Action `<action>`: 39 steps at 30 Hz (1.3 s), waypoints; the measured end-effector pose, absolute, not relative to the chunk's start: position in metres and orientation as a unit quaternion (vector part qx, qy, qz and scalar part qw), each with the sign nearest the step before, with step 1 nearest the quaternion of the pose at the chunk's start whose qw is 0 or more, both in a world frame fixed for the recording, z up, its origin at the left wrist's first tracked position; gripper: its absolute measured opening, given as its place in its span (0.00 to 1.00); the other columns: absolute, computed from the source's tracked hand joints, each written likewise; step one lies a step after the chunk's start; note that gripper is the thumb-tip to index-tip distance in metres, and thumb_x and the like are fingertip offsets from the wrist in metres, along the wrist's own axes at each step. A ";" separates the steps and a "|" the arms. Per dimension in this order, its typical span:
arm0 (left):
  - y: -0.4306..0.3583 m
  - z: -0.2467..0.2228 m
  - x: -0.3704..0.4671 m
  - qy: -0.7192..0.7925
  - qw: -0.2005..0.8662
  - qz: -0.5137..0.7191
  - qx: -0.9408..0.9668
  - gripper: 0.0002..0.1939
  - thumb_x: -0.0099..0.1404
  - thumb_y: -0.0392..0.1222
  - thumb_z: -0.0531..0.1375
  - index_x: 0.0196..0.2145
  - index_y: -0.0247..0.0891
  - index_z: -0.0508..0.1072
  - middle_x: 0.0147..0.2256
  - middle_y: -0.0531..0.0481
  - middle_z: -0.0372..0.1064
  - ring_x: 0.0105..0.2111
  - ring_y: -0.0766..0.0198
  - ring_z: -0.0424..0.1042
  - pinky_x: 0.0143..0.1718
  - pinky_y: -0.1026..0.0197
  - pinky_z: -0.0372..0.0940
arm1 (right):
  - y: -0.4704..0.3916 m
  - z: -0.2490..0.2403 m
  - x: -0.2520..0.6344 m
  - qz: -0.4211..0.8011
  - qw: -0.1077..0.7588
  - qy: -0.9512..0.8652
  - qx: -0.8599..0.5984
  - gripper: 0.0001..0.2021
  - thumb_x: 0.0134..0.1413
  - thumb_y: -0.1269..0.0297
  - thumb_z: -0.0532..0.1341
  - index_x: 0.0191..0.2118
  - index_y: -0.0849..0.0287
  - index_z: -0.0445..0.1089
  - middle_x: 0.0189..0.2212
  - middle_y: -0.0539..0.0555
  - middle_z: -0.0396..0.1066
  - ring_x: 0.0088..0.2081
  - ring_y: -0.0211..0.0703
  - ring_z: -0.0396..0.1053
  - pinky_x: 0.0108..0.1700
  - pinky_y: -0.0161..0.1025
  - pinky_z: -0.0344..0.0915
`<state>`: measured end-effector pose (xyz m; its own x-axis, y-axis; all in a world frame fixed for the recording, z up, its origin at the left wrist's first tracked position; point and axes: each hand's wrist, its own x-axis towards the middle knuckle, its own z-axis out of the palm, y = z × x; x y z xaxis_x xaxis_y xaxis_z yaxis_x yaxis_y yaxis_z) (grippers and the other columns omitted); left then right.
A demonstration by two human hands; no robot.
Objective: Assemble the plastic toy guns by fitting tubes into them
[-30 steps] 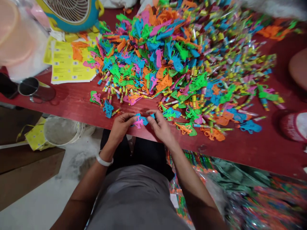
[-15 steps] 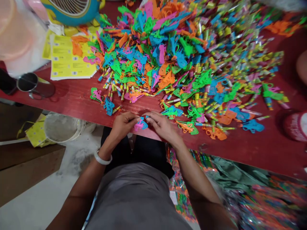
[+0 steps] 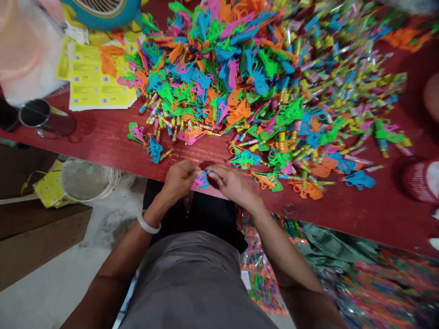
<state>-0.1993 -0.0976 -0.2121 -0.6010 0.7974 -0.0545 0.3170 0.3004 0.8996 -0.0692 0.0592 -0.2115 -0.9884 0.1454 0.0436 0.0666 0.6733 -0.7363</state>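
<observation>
At the table's near edge, my left hand (image 3: pixel 179 180) is closed in a pinch on a pink and blue plastic toy piece (image 3: pixel 200 181), openwork in shape. Close beside it on the right, my right hand (image 3: pixel 235 183) pinches too, its fingertips at the blue end of the same toy piece; what exactly they grip is partly hidden by the fingers. A blue openwork toy (image 3: pixel 155 149) lies on the table left of my hands. To the right, an orange and green toy (image 3: pixel 267 181) rests near the edge.
A large heap of colourful plastic toys (image 3: pixel 226 87) and small striped tubes (image 3: pixel 329 59) covers the red table (image 3: pixel 113 146). Yellow printed sheets (image 3: pixel 89 89), a metal mug (image 3: pixel 48 119) and a blue fan (image 3: pixel 106 20) stand left. A bucket (image 3: pixel 87 180) is on the floor; bagged toys (image 3: pixel 264 274) lie below.
The view has shifted slightly. Both hands stay together at the table edge, and the pink and blue toy piece has turned a little between the fingers.
</observation>
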 end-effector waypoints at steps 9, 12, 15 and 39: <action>-0.094 -0.212 -0.195 0.758 0.250 0.424 0.428 0.08 0.64 0.34 0.60 0.28 0.37 0.76 0.28 0.50 0.73 0.31 0.62 0.71 0.36 0.60 0.63 | 0.063 -0.219 -0.062 0.454 0.001 -0.891 -0.017 0.17 0.71 0.55 0.52 0.40 0.57 0.75 0.34 0.56 0.77 0.36 0.45 0.74 0.39 0.40 0.68; -0.084 -0.213 -0.199 0.727 0.246 0.449 0.458 0.09 0.69 0.39 0.58 0.33 0.38 0.77 0.31 0.49 0.74 0.34 0.62 0.72 0.38 0.60 0.65 | 0.085 -0.208 -0.052 0.424 0.043 -0.904 -0.046 0.15 0.70 0.55 0.54 0.46 0.54 0.77 0.39 0.56 0.78 0.41 0.48 0.75 0.44 0.43 0.70; -0.067 -0.214 -0.219 0.767 0.145 0.443 0.441 0.11 0.70 0.42 0.57 0.46 0.38 0.74 0.43 0.43 0.74 0.43 0.58 0.72 0.46 0.57 0.66 | 0.119 -0.189 -0.042 0.292 0.197 -0.925 -0.142 0.15 0.70 0.57 0.54 0.54 0.49 0.74 0.46 0.56 0.77 0.49 0.51 0.73 0.52 0.52 0.68; -0.079 -0.221 -0.265 0.872 -0.036 0.353 0.337 0.05 0.69 0.37 0.56 0.37 0.38 0.72 0.39 0.41 0.71 0.43 0.54 0.69 0.49 0.51 0.63 | 0.076 -0.244 -0.168 0.149 0.094 -0.941 -0.288 0.15 0.67 0.75 0.46 0.44 0.62 0.69 0.46 0.66 0.68 0.47 0.55 0.67 0.46 0.50 0.66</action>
